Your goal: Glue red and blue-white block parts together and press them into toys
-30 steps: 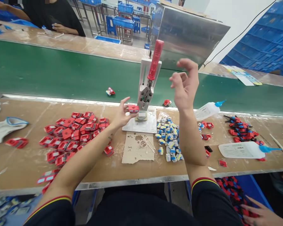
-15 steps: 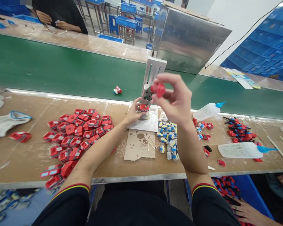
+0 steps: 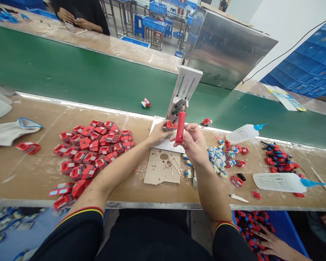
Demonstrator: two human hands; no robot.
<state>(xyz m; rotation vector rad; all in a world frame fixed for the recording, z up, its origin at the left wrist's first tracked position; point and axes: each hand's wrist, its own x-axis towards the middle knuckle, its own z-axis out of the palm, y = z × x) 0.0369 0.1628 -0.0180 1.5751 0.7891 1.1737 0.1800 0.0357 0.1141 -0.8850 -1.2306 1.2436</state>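
Red lever (image 3: 180,127) of the small press (image 3: 185,88) was gripped, pulled low, by the closed right hand (image 3: 193,143); the left hand (image 3: 159,132) pinched a red part (image 3: 170,125) steady on the white base (image 3: 163,144), on the counter (image 3: 38,170)

Green conveyor belt (image 3: 70,72), two glue bottles (image 3: 285,182), cardboard scrap (image 3: 159,170), white glove (image 3: 11,130), metal box (image 3: 228,54)

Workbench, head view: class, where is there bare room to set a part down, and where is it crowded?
Bare wood lies between the white cloth and the red parts pile, and along the front edge below the cardboard scrap. It is crowded around the press, both hands, the blue-white pieces and the glue bottles.
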